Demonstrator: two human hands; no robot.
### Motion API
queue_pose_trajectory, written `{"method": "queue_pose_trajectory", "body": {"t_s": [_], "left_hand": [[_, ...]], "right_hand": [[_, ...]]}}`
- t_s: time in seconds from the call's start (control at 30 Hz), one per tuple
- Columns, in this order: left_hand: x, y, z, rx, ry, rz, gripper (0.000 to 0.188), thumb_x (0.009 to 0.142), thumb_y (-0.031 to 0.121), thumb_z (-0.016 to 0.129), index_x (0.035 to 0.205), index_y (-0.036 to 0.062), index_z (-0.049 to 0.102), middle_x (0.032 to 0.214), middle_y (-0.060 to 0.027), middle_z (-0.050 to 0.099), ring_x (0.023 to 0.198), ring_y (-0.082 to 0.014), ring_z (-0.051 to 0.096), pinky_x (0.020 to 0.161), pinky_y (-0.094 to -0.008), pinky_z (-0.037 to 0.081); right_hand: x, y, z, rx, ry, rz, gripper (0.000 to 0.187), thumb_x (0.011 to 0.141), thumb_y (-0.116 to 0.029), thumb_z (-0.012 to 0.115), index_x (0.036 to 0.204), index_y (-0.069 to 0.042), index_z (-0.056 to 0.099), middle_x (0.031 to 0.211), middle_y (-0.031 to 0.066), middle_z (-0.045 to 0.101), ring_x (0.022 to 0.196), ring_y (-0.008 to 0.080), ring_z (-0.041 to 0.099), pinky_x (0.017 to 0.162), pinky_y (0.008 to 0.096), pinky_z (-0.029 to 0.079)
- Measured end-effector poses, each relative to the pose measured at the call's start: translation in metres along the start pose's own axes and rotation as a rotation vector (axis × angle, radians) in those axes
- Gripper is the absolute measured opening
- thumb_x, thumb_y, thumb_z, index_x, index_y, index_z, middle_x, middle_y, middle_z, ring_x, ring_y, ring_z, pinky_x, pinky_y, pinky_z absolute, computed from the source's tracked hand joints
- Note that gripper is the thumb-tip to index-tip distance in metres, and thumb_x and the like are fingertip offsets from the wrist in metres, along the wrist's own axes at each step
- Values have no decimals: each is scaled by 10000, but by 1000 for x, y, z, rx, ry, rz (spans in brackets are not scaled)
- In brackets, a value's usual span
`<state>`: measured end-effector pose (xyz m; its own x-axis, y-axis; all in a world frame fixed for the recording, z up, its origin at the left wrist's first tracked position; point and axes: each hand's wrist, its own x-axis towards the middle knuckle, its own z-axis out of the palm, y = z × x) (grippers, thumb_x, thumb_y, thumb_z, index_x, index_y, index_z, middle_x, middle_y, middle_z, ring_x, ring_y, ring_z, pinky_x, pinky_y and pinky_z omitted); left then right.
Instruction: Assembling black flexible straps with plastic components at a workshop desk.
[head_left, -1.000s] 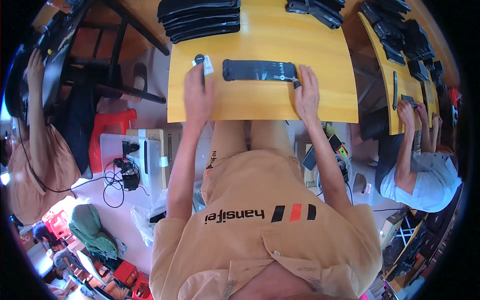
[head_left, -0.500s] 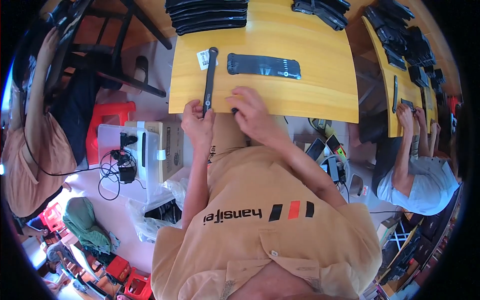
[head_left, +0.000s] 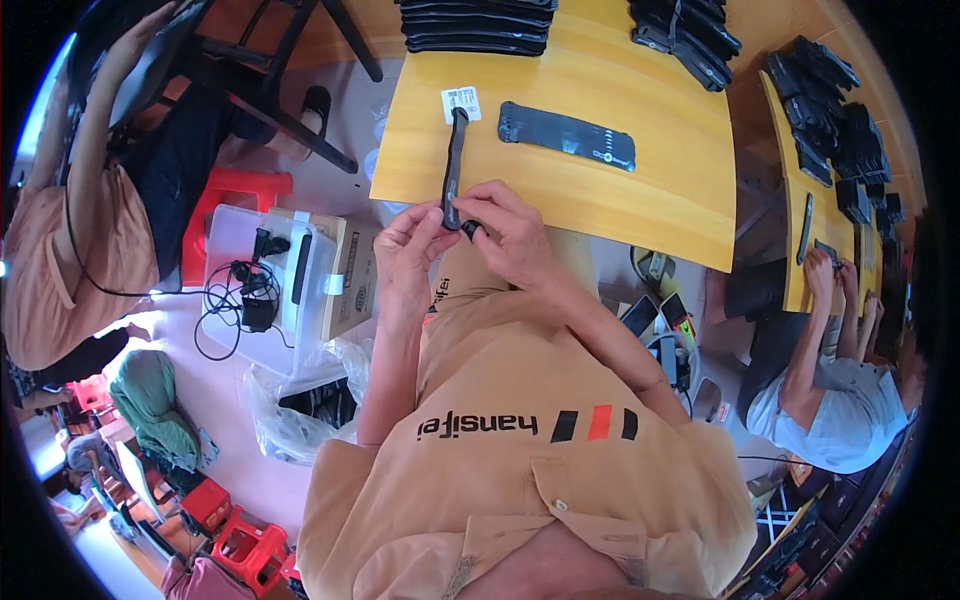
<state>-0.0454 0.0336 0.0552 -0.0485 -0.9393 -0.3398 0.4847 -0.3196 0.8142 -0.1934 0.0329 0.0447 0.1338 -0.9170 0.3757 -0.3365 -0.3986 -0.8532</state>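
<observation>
- At the far left we see a co-worker [head_left: 85,235] in a tan top, arms reaching away from us.
- Next comes a red stool [head_left: 240,183], partly behind a clear bin [head_left: 292,348].
- Black adapters [head_left: 258,316] and tangled cables show at the bin; we cannot tell whether they lie inside or on top.
- A carton [head_left: 350,275] stands just right of the bin.
- Nearer us, a clear bag [head_left: 270,415] lies open around dark contents we cannot make out.
- Our left hand [head_left: 410,242] is nearly closed, thumb and fingers pinching the near end of a black strap.
- The strap [head_left: 453,165] runs away from our hands over the surface [head_left: 610,215], its far end overlapping a white label [head_left: 460,101].
- Beyond it, a stack [head_left: 477,25] of black pads sits on the surface.
- Our right hand [head_left: 508,235] is half curled, its fingertips at the strap's near end; we cannot tell whether they grip it. Something small and black shows at its thumb.
- A black pad [head_left: 567,136] lies flat, right of the strap and beyond our right hand.
- Further right are a black bundle [head_left: 685,42], then a second surface [head_left: 797,285] bearing black piles [head_left: 845,125].
</observation>
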Motion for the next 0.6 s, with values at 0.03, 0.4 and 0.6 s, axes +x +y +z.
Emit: {"method": "queue_pose_trajectory", "body": {"t_s": [0.03,0.4,0.6], "left_hand": [[-2,2,3,40,-14,10,177,835,79,603,982,-19,595,849,-78,635,741,-120,615,677,-247,527],[-6,-4,16,0,-32,31,176,816,55,625,976,-15,604,852,-73,630,742,-121,613,680,-249,535],[-12,-7,25,3,-8,95,153,833,37,593,972,-26,607,893,-93,633,745,-135,624,690,-253,539]], "right_hand": [[0,-1,-1,8,26,-34,310,635,79,564,938,27,605,909,127,559,816,275,589,701,327,489],[-5,-18,-18,155,107,45,251,666,101,550,888,30,643,894,123,622,782,179,613,639,235,490],[-4,-22,-20,105,143,41,180,649,50,615,825,24,641,811,122,634,733,230,634,647,286,506]]}}
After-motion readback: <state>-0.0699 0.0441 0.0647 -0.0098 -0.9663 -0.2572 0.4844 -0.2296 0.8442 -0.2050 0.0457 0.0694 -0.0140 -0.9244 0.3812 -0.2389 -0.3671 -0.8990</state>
